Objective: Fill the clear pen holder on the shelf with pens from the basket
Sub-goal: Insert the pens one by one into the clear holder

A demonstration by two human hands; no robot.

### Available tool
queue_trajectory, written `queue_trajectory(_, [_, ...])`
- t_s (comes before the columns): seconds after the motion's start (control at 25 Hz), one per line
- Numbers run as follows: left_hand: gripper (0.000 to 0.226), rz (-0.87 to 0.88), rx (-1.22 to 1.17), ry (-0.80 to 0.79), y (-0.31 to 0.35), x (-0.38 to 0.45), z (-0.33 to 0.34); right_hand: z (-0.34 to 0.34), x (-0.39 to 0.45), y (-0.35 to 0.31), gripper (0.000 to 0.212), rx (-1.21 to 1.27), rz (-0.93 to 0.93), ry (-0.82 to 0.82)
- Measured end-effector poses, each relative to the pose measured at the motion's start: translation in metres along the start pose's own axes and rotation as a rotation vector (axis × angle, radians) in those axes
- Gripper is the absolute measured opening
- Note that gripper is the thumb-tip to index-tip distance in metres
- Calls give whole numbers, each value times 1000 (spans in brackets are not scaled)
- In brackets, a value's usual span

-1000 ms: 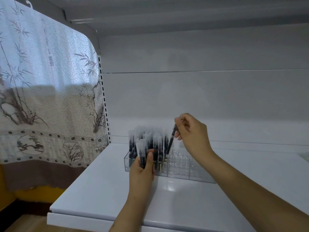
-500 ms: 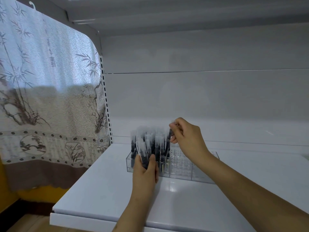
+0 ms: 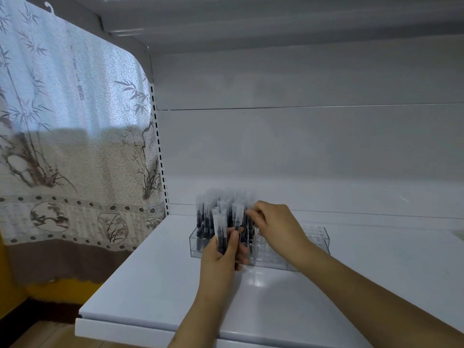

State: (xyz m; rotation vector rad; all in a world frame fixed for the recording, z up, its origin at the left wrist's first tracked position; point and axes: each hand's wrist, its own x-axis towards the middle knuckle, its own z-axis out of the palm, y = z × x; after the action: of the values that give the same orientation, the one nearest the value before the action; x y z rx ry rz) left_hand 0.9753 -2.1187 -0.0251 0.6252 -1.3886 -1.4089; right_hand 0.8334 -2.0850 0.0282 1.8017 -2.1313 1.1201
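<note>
Pens (image 3: 222, 237), a small bunch of them with dark barrels and frosted caps, stand upright in the left hand (image 3: 221, 257), whose fingers and thumb are curled round the barrels just in front of the clear pen holder (image 3: 315, 241); this is the nearest thing to the viewer apart from the white shelf (image 3: 155, 297) that carries it all. Just beyond that bunch, and to its right, the right hand (image 3: 276, 227) reaches over the holder with its fingertips bunched at the top of a capped pen among the standing rows; they seem to pinch it, though the blur makes the grip hard to read. The step in hand looks like seating one pen into a slot at the edge of the filled part. The holder itself sits on the shelf a little behind the left hand: a clear, low, slotted tray, packed with upright pens (image 3: 213, 209) in its left half and showing bare slots in its right half. By that, the task is perhaps half done. The next move likely calls for letting go of the seated pen, drawing another from the left-hand bunch and dropping it straight down into the nearest free slot right of the filled rows, without knocking its neighbours. No basket is in view.
</note>
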Motion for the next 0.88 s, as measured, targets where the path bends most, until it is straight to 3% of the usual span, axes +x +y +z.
queue_trajectory(0.12, [21,22,16,-9,0,-2,0,-12,-5,-8,33,74,19,132])
queue_trajectory(0.32, [28,34,7,-64,0,-2,2,-10,-14,-27,25,229,-3,71])
queue_trajectory(0.44, [24,7,-18,-45,3,-4,4,-21,-7,-26,19,498,94,234])
queue_trajectory(0.56, [24,-14,19,19,2,-3,2,-32,2,-22,17,532,92,366])
queue_trajectory(0.76, [44,-110,90,115,-4,3,-3,-21,3,-14,15,460,66,279])
queue_trajectory(0.8, [42,-116,86,125,-4,3,-3,-19,3,-12,15,448,59,263])
queue_trajectory(0.88, [16,-112,66,123,-1,2,-2,-16,3,-10,17,394,45,209])
